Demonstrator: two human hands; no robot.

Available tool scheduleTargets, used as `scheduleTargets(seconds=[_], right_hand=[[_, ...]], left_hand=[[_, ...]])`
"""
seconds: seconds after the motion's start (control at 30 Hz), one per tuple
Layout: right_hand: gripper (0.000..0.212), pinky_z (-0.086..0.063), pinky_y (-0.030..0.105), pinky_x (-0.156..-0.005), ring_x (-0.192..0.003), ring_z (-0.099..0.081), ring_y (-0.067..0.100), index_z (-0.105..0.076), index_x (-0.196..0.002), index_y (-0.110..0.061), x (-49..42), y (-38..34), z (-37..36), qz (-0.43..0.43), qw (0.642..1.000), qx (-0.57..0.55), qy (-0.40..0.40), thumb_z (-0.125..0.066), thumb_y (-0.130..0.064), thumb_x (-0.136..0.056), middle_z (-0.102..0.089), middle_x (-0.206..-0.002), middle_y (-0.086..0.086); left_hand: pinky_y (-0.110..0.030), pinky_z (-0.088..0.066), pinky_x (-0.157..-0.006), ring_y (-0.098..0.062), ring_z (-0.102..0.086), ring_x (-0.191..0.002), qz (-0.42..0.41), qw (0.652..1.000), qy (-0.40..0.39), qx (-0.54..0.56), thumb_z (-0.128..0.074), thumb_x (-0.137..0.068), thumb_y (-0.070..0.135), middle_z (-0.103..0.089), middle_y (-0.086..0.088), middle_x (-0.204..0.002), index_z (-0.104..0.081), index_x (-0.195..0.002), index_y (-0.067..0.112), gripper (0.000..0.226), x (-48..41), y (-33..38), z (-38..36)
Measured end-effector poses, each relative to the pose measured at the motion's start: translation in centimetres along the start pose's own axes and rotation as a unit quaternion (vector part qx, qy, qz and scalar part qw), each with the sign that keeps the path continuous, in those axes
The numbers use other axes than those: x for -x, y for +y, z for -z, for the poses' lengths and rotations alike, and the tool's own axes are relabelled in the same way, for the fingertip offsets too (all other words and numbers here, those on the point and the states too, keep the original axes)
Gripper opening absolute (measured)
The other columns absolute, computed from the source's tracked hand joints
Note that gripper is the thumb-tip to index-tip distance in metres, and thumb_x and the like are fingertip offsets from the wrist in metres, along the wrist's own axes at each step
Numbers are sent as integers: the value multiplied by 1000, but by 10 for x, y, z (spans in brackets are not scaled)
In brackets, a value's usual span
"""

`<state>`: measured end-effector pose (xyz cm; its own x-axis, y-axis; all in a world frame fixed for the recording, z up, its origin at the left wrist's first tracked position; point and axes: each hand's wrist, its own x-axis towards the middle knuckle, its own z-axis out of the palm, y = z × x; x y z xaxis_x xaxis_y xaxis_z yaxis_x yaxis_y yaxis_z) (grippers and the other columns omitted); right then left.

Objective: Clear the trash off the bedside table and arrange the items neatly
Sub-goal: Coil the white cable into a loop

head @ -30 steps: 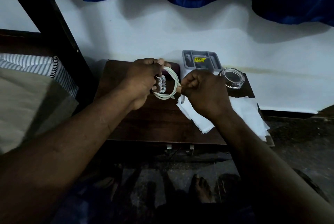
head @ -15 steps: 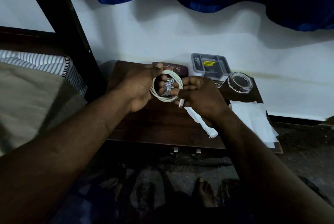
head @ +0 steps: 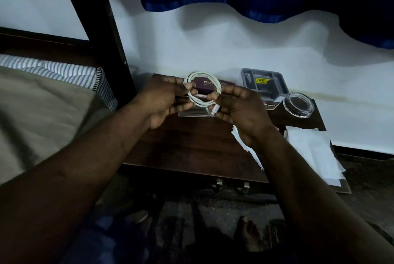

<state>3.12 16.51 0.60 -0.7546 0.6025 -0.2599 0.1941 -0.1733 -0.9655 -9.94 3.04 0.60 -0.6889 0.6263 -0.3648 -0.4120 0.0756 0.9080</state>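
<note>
Coiled white cable (head: 202, 91) pinched by left hand (head: 164, 101) and right hand (head: 238, 110); glass dish (head: 298, 104) empty.

Both forearms bare, no sleeves, no watch or rings seen. Left hand (head: 164, 99), right hand (head: 238, 110) ungloved. Bare foot (head: 248, 234) lower centre of frame.

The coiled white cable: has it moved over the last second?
Yes. The coiled white cable, held in both hands, has shifted left, away from the grey tray, now overlapping the maroon box.
</note>
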Motion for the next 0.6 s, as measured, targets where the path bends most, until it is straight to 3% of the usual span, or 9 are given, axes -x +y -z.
scheduleTargets(seconds=[0.1, 0.2, 0.3, 0.37, 0.43, 0.5, 0.6], right_hand=[[17, -53, 14, -62, -71, -71, -3, -75, -104, -16, -2, 4, -7, 20, 999, 23, 9, -70, -2, -95, -79, -86, -5], [19, -50, 9, -59, -66, -68, -8, -76, -106, -10, -3, 6, -15, 33, 998, 35, 37, -71, 2, -93, -77, -85, -4], [15, -53, 14, -62, -69, -69, -3, -75, -98, -16, -5, 5, -23, 25, 998, 21, 60, -73, -3, -93, -76, -83, -5], [12, -57, 24, -70, -78, -69, 9, -71, -100, -16, -8, 4, -28, 10, 997, -4, 76, -73, -6, -94, -75, -91, 2], [12, -60, 31, -72, -86, -70, 19, -67, -101, -14, -12, 5, -32, 2, 996, -25, 91, -73, -6, -94, -73, -97, 9], [12, -62, 32, -71, -89, -71, 24, -65, -97, -12, -16, 10, -35, 2, 994, -51, 94, -73, -4, -94, -71, -98, 13], [17, -63, 33, -76, -89, -68, 27, -62, -89, -11, -23, 21, -38, 17, 992, -91, 91, -72, 2, -94, -68, -94, 16]], left_hand=[[-21, -60, -59, -12, -68, -72, 5, 999, 31, 32, -62, -99, 7, -75, -3, -85, -69, -103, 6, 8, -4, 2, 7], [-22, -61, -60, -12, -67, -72, 17, 998, 45, 32, -61, -100, 6, -75, -3, -85, -67, -110, 6, 12, -7, -2, 11], [-24, -60, -60, -14, -69, -71, 11, 998, 46, 39, -66, -97, 5, -75, -10, -102, -58, -121, 10, 26, -8, -5, 13], [-29, -61, -65, -16, -70, -74, -28, 998, 53, 32, -71, -92, 0, -67, -14, -113, -51, -125, 18, 43, -9, -7, 16], [-37, -64, -71, -20, -69, -80, -92, 994, 46, -34, -74, -88, -3, -65, -13, -103, -50, -125, 17, 48, -10, -10, 17], [-47, -64, -79, -23, -69, -81, -134, 982, 33, -127, -76, -87, -1, -70, -14, -94, -61, -117, 8, 34, -11, -11, 20], [-39, -64, -78, -12, -70, -70, -183, 939, 26, -290, -79, -87, 8, -76, -4, -80, -75, -96, 12, 10, -16, -14, 30]])
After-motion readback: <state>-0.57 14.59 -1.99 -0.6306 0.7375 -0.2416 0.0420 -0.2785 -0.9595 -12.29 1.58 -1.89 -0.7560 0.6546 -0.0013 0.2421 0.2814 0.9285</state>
